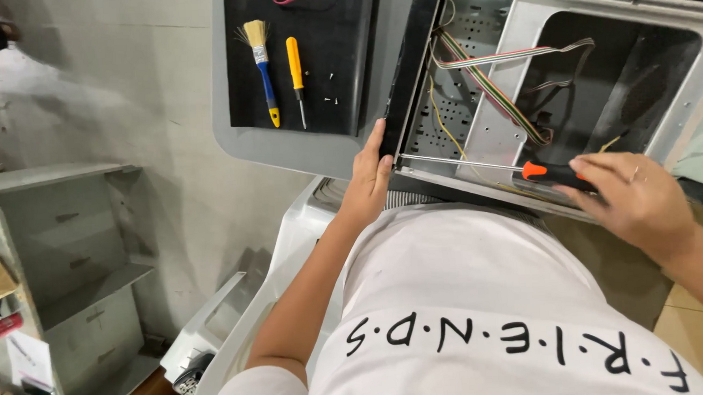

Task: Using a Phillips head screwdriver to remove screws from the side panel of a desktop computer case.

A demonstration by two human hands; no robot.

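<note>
An opened grey metal computer case (491, 128) lies on its side in front of me, with striped ribbon cables (492, 81) and yellow wires inside. My left hand (366, 177) rests flat against the case's black front edge (409, 68). My right hand (632, 193) grips the orange-and-black handle of a long screwdriver (548, 171). Its thin metal shaft runs left along the case's near rim, and the tip ends close to my left fingers.
A black mat (317, 33) on a grey panel at the top holds a small brush (263, 63) with a blue-and-yellow handle, a yellow screwdriver (295, 69) and a few loose screws (331, 88). Grey shelves (77, 257) stand at left. A white plastic chair (290, 240) is below me.
</note>
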